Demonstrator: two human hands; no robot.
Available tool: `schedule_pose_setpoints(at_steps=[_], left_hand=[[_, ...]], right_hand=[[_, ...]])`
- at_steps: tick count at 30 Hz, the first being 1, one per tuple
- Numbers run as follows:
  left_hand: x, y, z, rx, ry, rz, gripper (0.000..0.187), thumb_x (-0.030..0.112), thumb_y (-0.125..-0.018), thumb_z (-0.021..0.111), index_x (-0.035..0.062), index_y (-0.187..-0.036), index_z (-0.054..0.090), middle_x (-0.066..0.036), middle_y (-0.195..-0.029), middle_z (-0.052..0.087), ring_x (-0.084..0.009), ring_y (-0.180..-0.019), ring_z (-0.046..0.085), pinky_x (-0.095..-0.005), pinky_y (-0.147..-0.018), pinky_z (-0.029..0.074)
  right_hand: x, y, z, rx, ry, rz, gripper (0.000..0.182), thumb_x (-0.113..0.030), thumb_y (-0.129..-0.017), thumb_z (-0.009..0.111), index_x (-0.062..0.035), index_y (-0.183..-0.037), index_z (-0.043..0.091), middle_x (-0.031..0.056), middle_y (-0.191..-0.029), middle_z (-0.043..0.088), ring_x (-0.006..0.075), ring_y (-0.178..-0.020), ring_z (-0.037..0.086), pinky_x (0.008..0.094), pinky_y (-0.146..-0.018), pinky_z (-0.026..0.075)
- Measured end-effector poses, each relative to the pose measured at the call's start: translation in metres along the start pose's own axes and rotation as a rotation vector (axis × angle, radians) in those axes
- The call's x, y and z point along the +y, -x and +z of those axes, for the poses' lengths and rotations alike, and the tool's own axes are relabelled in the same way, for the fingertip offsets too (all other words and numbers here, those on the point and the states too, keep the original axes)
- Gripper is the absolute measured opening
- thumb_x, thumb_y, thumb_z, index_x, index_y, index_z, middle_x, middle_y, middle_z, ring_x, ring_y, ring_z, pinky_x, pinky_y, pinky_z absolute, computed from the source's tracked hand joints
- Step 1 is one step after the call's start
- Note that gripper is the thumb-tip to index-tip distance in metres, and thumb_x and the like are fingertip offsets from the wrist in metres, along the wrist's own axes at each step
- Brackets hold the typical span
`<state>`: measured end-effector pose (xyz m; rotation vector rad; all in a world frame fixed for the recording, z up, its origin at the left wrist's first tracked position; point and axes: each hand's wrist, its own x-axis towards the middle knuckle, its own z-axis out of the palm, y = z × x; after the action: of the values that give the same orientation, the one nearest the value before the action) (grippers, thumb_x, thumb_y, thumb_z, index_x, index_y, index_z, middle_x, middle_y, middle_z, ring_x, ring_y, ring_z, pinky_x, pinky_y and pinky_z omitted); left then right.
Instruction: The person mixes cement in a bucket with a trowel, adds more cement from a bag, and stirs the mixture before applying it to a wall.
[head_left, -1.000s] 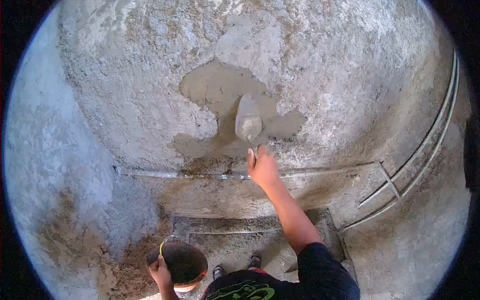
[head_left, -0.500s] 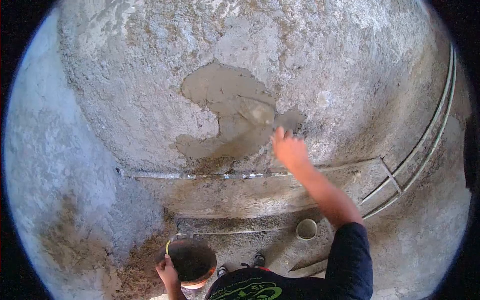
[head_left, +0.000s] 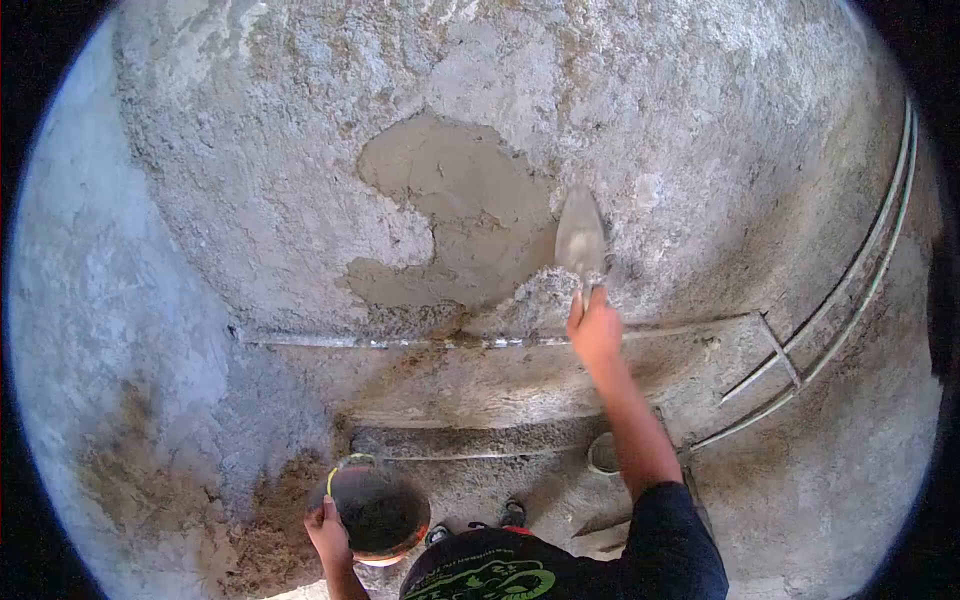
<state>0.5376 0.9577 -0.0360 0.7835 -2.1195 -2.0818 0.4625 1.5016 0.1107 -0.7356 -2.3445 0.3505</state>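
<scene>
My right hand (head_left: 597,335) is closed round the handle of a trowel (head_left: 580,237), whose blade points up against the rough wall (head_left: 720,150). Left of the blade, a smooth patch of wet mortar (head_left: 465,195) covers part of the wall. At the lower left, my left hand (head_left: 329,532) grips the yellow-edged rim of a round bucket (head_left: 378,508). The inside of the bucket is dark, and its contents are hard to make out.
A small round container (head_left: 604,455) stands on the floor near my right forearm. Thin pipes (head_left: 868,270) curve along the right side. A pale ledge strip (head_left: 330,341) runs below the mortar. My shoes (head_left: 513,514) show at the bottom.
My right hand has moved down and slightly right. The trowel blade has swung from pointing left over the mortar to pointing up beside it. My left hand still holds the bucket.
</scene>
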Motion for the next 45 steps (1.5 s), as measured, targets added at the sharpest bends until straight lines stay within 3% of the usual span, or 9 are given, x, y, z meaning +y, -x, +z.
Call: schedule_pose_setpoints(at_steps=[14,19,21,27,30,33,37,39,45], left_hand=[[-0.019,-0.012,-0.037,-0.012,-0.110,0.115,0.032,0.025,-0.101,0.067,0.0033,-0.078,0.058,0.003,-0.064,0.050,-0.0084,-0.054,0.040,-0.0292,-0.051,0.033],[-0.024,-0.011,-0.046,0.098,-0.102,-0.033,0.027,0.024,-0.101,0.066,0.0025,-0.085,0.060,0.001,-0.068,0.054,-0.0095,-0.061,0.047,-0.0294,-0.055,0.038],[-0.032,-0.016,-0.050,0.094,-0.122,-0.021,0.025,0.022,-0.101,0.066,0.0018,-0.087,0.062,0.000,-0.072,0.058,-0.0106,-0.064,0.052,-0.0293,-0.058,0.041],[-0.039,-0.013,-0.020,0.130,-0.054,0.112,0.018,0.017,-0.101,0.064,-0.0010,-0.099,0.065,-0.006,-0.093,0.070,-0.0148,-0.085,0.063,-0.0315,-0.079,0.050],[-0.056,-0.035,-0.019,0.197,-0.128,0.280,0.044,0.026,-0.100,0.067,0.0045,-0.064,0.052,0.001,-0.064,0.053,-0.0103,-0.065,0.046,-0.0337,-0.060,0.038],[-0.046,-0.039,-0.023,0.020,-0.427,0.004,0.022,0.020,-0.099,0.069,0.0005,-0.101,0.059,-0.002,-0.082,0.064,-0.0112,-0.074,0.055,-0.0305,-0.068,0.047],[-0.041,-0.032,-0.001,0.025,-0.141,0.081,0.024,0.022,-0.098,0.070,0.0067,-0.087,0.055,0.005,-0.070,0.053,-0.0074,-0.060,0.041,-0.0313,-0.052,0.031],[-0.024,-0.026,0.005,-0.092,-0.103,0.160,0.050,0.026,-0.101,0.065,0.0130,-0.056,0.047,0.008,-0.054,0.040,-0.0051,-0.046,0.033,-0.0295,-0.045,0.021],[-0.009,-0.027,0.013,-0.139,-0.094,0.101,0.050,0.019,-0.100,0.065,0.0063,-0.057,0.044,0.007,-0.063,0.042,-0.0067,-0.061,0.036,-0.0303,-0.055,0.029]], right_hand=[[-0.008,0.011,0.049,-0.026,0.027,-0.283,0.040,-0.033,-0.098,0.060,0.0012,-0.118,0.052,0.0258,-0.082,0.069,0.0459,-0.070,0.068,0.0550,-0.061,0.054],[0.086,0.150,0.069,-0.292,0.160,-0.224,0.047,-0.040,-0.098,0.056,0.0007,-0.121,0.055,0.0273,-0.092,0.069,0.0454,-0.073,0.068,0.0548,-0.063,0.055],[0.098,0.218,0.053,-0.557,0.133,0.081,0.056,-0.047,-0.097,0.056,0.0048,-0.118,0.057,0.0300,-0.088,0.068,0.0484,-0.078,0.067,0.0578,-0.072,0.054],[0.170,0.435,0.094,-0.521,0.178,0.329,0.049,-0.042,-0.090,0.067,0.0036,-0.108,0.066,0.0304,-0.082,0.067,0.0522,-0.077,0.065,0.0591,-0.074,0.052],[0.099,0.365,0.058,-0.393,-0.190,0.034,0.045,-0.037,-0.090,0.068,0.0027,-0.111,0.064,0.0283,-0.085,0.067,0.0507,-0.080,0.065,0.0582,-0.074,0.052],[0.027,0.236,0.058,-0.422,-0.463,-0.143,0.040,-0.034,-0.096,0.063,-0.0007,-0.118,0.058,0.0264,-0.098,0.066,0.0477,-0.089,0.065,0.0568,-0.080,0.051],[-0.092,0.064,0.006,-0.256,-0.307,-0.431,0.044,-0.038,-0.101,0.057,-0.0023,-0.126,0.051,0.0275,-0.095,0.068,0.0439,-0.075,0.070,0.0529,-0.061,0.056],[-0.142,0.006,-0.026,-0.139,-0.062,-0.537,0.041,-0.041,-0.103,0.051,-0.0042,-0.122,0.049,0.0243,-0.090,0.069,0.0438,-0.071,0.070,0.0535,-0.059,0.057],[-0.188,-0.077,-0.061,-0.063,0.271,-0.646,0.033,-0.039,-0.105,0.049,-0.0063,-0.109,0.047,0.0241,-0.088,0.069,0.0414,-0.074,0.072,0.0525,-0.060,0.059]])
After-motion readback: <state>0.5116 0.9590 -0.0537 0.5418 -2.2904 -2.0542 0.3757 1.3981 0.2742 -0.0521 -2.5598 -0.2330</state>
